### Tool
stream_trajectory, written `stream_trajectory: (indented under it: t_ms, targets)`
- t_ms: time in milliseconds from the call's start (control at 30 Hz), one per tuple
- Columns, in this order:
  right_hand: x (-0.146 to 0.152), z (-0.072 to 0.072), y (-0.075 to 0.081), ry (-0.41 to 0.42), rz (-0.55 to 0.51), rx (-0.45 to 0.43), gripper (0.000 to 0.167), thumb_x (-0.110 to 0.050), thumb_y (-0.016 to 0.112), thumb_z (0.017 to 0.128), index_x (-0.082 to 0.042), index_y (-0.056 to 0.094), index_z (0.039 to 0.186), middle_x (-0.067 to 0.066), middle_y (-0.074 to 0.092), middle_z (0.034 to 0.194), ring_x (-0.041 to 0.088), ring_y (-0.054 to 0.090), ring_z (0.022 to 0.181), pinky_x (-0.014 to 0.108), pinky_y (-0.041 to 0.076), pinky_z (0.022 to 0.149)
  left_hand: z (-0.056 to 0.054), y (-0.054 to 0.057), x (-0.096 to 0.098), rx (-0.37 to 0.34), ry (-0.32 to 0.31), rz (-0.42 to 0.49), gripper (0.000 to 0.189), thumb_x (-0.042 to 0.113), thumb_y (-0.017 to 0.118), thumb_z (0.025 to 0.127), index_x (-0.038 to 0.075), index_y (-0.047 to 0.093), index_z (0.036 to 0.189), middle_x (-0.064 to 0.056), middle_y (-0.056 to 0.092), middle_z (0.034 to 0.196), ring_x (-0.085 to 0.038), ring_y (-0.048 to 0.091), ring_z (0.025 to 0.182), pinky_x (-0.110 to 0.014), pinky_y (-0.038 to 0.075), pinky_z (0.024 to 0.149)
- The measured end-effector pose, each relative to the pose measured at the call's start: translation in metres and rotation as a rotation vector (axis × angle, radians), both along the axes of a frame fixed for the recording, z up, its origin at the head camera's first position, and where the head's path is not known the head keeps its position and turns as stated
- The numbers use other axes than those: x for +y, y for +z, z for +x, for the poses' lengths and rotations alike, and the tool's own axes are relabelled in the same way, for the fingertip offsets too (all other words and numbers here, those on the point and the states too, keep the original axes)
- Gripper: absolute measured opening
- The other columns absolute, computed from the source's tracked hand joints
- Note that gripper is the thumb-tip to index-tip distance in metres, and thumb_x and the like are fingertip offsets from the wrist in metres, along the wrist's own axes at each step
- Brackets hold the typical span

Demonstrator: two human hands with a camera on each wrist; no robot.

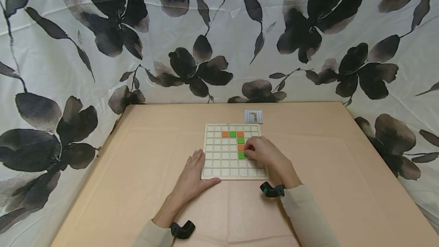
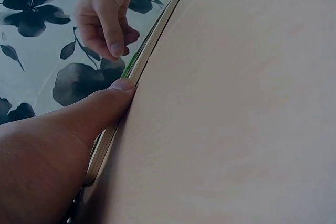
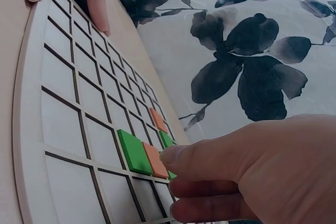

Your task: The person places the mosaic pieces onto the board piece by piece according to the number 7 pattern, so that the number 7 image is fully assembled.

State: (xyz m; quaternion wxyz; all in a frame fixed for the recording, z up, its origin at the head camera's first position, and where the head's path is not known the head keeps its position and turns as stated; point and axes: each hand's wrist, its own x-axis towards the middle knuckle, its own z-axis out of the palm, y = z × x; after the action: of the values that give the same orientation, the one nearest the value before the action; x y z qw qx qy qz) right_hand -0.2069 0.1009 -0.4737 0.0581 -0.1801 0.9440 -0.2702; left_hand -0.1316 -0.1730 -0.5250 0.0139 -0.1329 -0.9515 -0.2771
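A pale wooden grid board [image 1: 217, 172] lies on the table, with orange and green square tiles in some cells. Three tiles run along its top row, and a column drops down below the rightmost, ending in a green tile [image 3: 134, 151] with an orange tile [image 3: 155, 160] beside it. My left hand [image 1: 192, 176] rests at the board's left side, fingers straight along the edge, thumb by the front corner. Over the column's right side hovers my right hand [image 1: 265, 151], its fingers loosely bent and thumb apart from them. No tile shows between them.
Behind the board lies a small pattern card [image 1: 253, 116] with a printed grid of coloured squares. The tan tabletop [image 1: 164, 136] stretches out on both sides. A floral cloth [image 1: 240, 48] hangs beyond its far edge. Each wrist wears a dark band [image 1: 183, 230].
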Motion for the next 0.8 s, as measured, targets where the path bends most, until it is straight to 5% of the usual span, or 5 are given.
stream_trajectory:
  t_ms: [800]
  targets:
    - [0.02,-0.016,0.006,0.005,-0.005,-0.095,0.015,-0.019,0.067,0.094,-0.009,0.07,0.104,0.002,0.065,0.088,0.018,0.058,0.082,0.028,0.053,0.075,-0.01,-0.004,0.011,0.028,0.023,-0.013,0.11,0.063,0.074,0.079,-0.003,0.03,0.155,-0.021,0.027,0.164,-0.032,0.019,0.156,-0.044,0.015,0.131]
